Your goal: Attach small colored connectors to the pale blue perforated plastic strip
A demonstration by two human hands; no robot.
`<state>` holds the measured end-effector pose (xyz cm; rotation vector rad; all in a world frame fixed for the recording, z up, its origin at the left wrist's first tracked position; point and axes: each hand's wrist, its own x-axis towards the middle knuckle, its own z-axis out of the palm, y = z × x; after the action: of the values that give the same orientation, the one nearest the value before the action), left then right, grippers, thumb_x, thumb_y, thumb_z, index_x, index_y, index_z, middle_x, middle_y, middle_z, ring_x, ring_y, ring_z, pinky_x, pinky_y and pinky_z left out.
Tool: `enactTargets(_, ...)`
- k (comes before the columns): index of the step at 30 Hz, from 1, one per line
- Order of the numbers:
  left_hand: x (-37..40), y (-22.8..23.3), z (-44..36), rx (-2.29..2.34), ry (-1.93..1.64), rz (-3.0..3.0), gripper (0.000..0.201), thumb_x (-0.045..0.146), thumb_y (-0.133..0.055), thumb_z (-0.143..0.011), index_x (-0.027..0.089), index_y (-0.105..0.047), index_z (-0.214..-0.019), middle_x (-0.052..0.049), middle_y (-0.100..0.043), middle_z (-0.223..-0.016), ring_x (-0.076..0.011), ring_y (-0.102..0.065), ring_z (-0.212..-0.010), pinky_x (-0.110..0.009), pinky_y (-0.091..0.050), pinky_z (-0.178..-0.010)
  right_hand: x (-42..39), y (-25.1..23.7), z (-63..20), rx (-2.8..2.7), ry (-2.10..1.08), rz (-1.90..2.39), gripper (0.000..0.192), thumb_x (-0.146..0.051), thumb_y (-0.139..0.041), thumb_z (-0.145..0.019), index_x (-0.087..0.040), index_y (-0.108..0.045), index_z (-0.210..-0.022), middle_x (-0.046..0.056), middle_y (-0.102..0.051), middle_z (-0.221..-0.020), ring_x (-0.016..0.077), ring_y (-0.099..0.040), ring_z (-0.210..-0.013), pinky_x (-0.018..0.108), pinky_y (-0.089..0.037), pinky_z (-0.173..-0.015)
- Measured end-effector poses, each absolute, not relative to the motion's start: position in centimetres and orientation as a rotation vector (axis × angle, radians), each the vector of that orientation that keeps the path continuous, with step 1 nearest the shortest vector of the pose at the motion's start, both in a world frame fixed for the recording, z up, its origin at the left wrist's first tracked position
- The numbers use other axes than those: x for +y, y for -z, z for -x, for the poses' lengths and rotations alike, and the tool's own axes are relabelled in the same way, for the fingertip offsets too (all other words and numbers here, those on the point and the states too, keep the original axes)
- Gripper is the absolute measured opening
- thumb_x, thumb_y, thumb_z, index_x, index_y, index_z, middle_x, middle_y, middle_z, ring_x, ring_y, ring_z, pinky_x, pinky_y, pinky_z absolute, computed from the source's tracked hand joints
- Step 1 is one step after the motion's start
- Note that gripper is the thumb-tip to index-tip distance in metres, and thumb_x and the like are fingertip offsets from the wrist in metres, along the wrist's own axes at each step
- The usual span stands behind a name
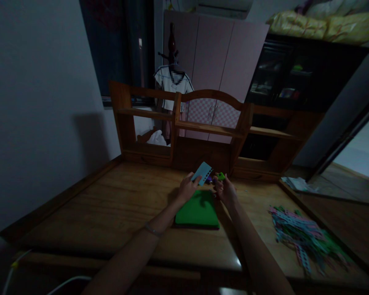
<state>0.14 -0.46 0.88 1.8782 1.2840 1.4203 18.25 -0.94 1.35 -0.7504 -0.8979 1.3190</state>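
Between the thumb and fingers of my left hand [187, 189] is a light blue card [203, 173] with a row of dark holes or notches along its right edge. My right hand [226, 191] is closed on a small bright green piece [221, 176], whose exact kind I cannot make out. Small purple pieces [209, 180] show between the two hands, too dim to name. Below both hands lies a flat green pad or box [197, 211] on the wooden desk [126, 200]. A few small dark and reddish bits near my right fingers are unclear.
On the desk's right side lies a loose heap of pink, blue and green perforated strips [307, 233]. A wooden shelf unit [209, 128] rises along the back edge. A wall [49, 123] stands to the left. Light is dim.
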Motion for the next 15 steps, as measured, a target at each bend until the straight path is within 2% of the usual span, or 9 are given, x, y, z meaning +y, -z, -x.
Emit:
enactTargets(5,-0.8,-1.3,-0.1,1.276,-1.423,-1.868,0.029,0.041,-0.047,-0.083,0.018,-0.063,-0.085,-0.006,-0.064,-0.083,-0.0181,-0.058,-0.082,-0.026,-0.043,-0.072,-1.4,-1.5,-18.1,-0.980,-1.318,0.751,0.032,-0.050,-0.051,-0.078,-0.020,-0.059,-0.085,-0.002,-0.048,-0.060,0.0069,-0.023,-0.039,0.019,-0.025,-0.035)
enactTargets(8,-0.8,-1.3,-0.1,1.278,-1.420,-1.863,0.029,0.041,-0.048,-0.082,0.018,-0.064,-0.086,-0.006,-0.065,-0.084,-0.0189,-0.058,-0.084,-0.027,-0.043,-0.073,-1.5,-1.7,-17.9,-1.018,-1.307,0.748,0.035,-0.054,-0.050,-0.078,-0.021,-0.060,-0.086,-0.004,-0.044,-0.055,0.0062,-0.019,-0.037,0.019,-0.024,-0.034)
enactTargets(11,-0.8,-1.3,-0.1,1.267,-1.424,-1.866,0.029,0.041,-0.048,-0.083,0.017,-0.064,-0.086,-0.007,-0.065,-0.085,-0.0190,-0.058,-0.084,-0.027,-0.043,-0.073,-1.6,-2.2,-17.7,-1.024,-1.234,0.855,0.045,-0.062,-0.045,-0.077,-0.021,-0.059,-0.088,-0.003,-0.048,-0.057,0.0067,-0.024,-0.036,0.020,-0.028,-0.034)
enactTargets(15,-0.6,-1.1,-0.1,1.254,-1.443,-1.858,0.033,0.043,-0.044,-0.084,0.017,-0.064,-0.087,-0.007,-0.065,-0.085,-0.0188,-0.058,-0.082,-0.027,-0.043,-0.073,-1.7,-2.8,-17.8,-0.950,-1.171,0.892,0.050,-0.065,-0.045,-0.075,-0.021,-0.059,-0.094,0.004,-0.059,-0.072,0.0103,-0.045,-0.045,0.022,-0.039,-0.039)
